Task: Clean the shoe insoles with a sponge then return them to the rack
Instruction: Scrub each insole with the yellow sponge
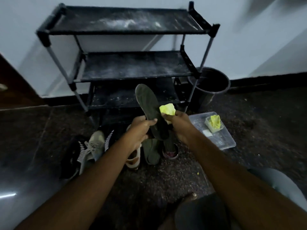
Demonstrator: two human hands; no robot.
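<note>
My left hand (141, 130) grips the heel end of a dark insole (146, 100) and holds it up, toe pointing away. A crumpled yellow sponge (167, 109) is pinched in my right hand (178, 126) and lies against the insole's right edge. Behind them stands the black three-shelf rack (132, 67), its dusty shelves bearing nothing. The insole's heel is partly hidden by my fingers.
Several shoes (93, 146) lie on the dark floor below my hands, with an olive shoe (151, 151) among them. At the right sits a clear plastic tray (222, 138) holding a small tub with another yellow sponge (215, 122). A dark bucket (214, 87) stands beside the rack.
</note>
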